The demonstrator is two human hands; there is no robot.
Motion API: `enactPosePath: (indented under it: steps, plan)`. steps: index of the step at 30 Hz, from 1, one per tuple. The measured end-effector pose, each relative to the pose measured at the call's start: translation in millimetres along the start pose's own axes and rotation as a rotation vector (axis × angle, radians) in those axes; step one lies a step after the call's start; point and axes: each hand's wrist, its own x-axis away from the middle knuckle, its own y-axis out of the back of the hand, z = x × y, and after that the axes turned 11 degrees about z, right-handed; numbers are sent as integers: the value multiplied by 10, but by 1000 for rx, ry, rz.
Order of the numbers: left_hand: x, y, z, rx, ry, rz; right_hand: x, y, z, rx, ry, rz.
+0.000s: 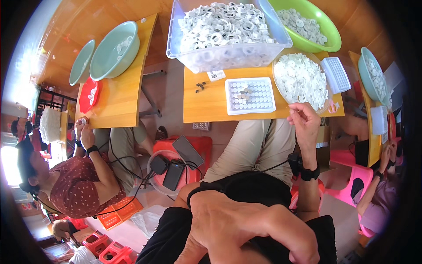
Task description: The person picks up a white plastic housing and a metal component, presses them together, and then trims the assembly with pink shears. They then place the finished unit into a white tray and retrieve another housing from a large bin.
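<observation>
Along the front of the yellow wooden table (204,108), a long straight edge above light-trousered legs (239,145); toward its left corner, a stretch of bare wood, broken by a small scatter of dark bits (200,86) and a white card (216,75). Tighter at the back, with a clear plastic bin (233,57) of white ring-like parts and a lime-green basin (335,42) side by side; tight at the right too, with a pale box-like tray (336,75) and pink-handled scissors (334,107). Between this table and the neighbouring table (114,114) at left, a gap of open floor (171,105). At the front right, just beyond the right hand (306,119), a round dish (326,104) heaped with white pieces (302,79), small, irregular and loosely mounded. Left of the dish, apart from it, a shallow white tray (228,101) with round white pieces in rows and several greyish ones near the middle. Right hand at the dish's near rim, fingers bent, thumb and fingertips close together; cannot tell anything pinched there. Left hand (246,220) large in the foreground, well apart from the table, knuckles toward the camera; cannot tell its grip, with part cut off below. Behind the right hand, a bit of dish rim hidden; single shapes in the heap too small to make out; bin cropped at the top.
</observation>
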Motion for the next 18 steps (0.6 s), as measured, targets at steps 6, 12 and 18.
enactPosePath:
  steps: [6, 12, 18]
  plan:
    - [101, 117, 34, -6, -90, 101, -120, -59, 175, 19, 69, 40]
    - [114, 74, 55, -88, -223, -10, -420, -168, 577, 169, 239, 117]
    - [259, 137, -465, -31, 139, -55, -1130, -231, 913, 403, 430, 177]
